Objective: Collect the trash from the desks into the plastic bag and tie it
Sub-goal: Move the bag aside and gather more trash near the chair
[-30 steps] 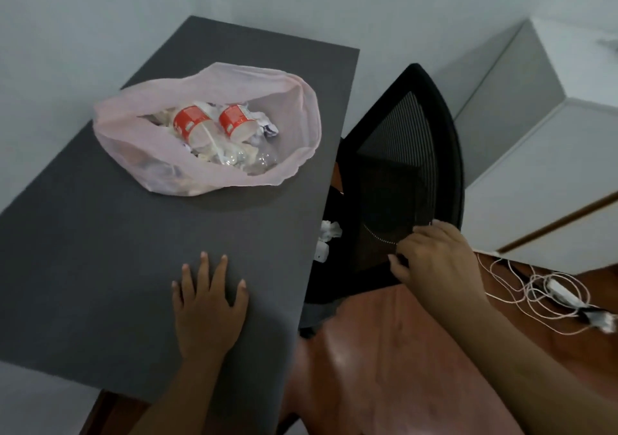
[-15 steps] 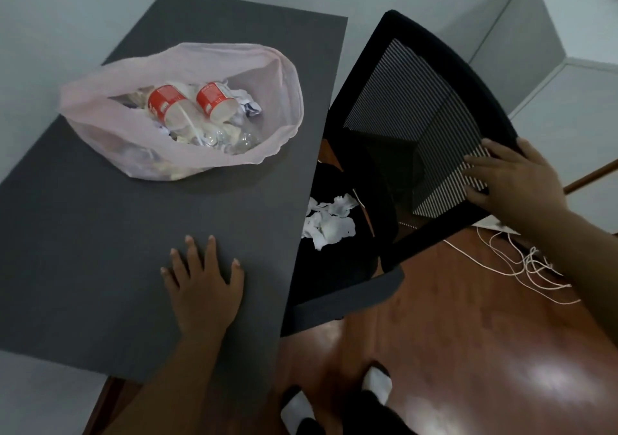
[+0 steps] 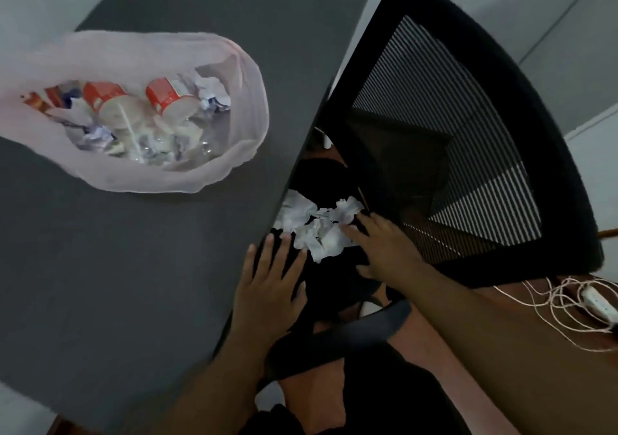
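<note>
Since half a second ago, the right hand (image 3: 384, 254) has been brought from the chair's mesh back down to the seat, and the left hand (image 3: 271, 287) has been slid from the desk top to its right edge.

Head view. The crumpled paper (image 3: 317, 227) is seen in a white heap on the black seat of the chair (image 3: 565, 183), just right of the desk (image 3: 117, 284) edge and partly under it. The right hand's fingers are stretched out, released, with their tips laid on the right side of the heap; nothing is grasped. The left hand is spread flat over the desk edge, fingers straight, tips just beside the paper. The plastic bag (image 3: 110, 50) is set open on the far left of the desk, well apart from both hands, with two red cups (image 3: 103, 96) and more paper inside. A tangled cable (image 3: 565, 304) is seen on the floor at the right.
</note>
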